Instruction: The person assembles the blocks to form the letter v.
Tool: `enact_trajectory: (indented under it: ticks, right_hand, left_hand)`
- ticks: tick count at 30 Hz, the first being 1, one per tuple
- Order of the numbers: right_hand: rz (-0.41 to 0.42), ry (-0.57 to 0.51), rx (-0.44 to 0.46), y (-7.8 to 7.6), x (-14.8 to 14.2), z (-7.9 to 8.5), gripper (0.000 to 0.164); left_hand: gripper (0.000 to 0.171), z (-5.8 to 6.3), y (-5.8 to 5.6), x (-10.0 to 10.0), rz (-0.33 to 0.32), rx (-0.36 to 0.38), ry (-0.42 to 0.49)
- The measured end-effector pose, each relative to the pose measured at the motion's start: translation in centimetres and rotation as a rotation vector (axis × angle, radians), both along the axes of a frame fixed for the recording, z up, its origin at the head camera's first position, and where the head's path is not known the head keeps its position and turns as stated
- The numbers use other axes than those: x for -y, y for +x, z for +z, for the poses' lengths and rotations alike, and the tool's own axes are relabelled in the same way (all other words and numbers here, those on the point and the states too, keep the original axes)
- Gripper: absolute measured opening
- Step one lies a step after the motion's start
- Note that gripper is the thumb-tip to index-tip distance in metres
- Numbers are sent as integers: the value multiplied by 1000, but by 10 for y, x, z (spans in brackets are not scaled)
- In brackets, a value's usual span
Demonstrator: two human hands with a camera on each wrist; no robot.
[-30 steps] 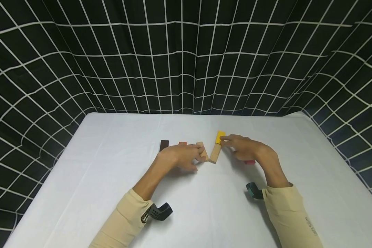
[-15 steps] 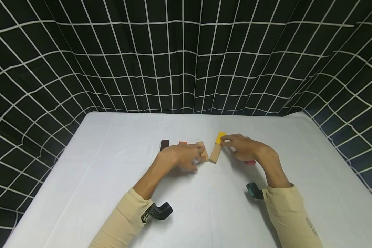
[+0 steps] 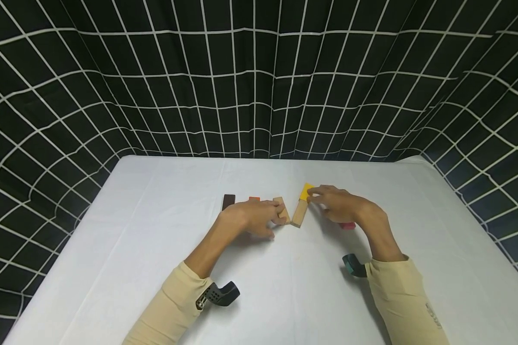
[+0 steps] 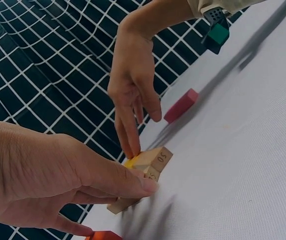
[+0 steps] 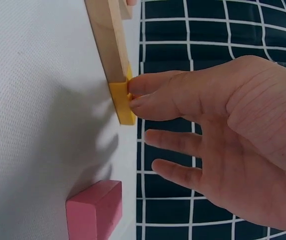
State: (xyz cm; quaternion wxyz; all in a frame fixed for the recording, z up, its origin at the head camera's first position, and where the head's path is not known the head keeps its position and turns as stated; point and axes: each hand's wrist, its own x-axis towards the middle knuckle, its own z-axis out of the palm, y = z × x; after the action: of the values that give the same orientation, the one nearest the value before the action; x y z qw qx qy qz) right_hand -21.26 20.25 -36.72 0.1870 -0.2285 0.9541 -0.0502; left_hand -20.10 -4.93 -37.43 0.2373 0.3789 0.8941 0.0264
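Two light wooden blocks lie in a V on the table, the left block point(image 3: 286, 214) and right block point(image 3: 300, 213) meeting or nearly meeting at their near ends. Printed digits mark their end faces in the left wrist view. A yellow block point(image 3: 306, 191) continues the right block at its far end. My left hand point(image 3: 254, 216) rests its fingertips on the left block, thumb apart from it in the head view. With index and middle fingertips my right hand point(image 3: 338, 203) touches the yellow block; its thumb hangs clear in the left wrist view.
Partly under the left hand are a dark brown block point(image 3: 229, 201) and an orange block point(image 4: 103, 235). A pink block point(image 5: 95, 210) lies near the right hand. The white table point(image 3: 259, 297) ends at a black grid curtain point(image 3: 259, 86).
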Motion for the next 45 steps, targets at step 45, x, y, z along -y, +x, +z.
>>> enact_trajectory:
  ticks: [45]
  right_hand:
    - [-196,38,237,18,-47,41,57]
  left_hand:
    - [56,1,2,1,-51,-52,22]
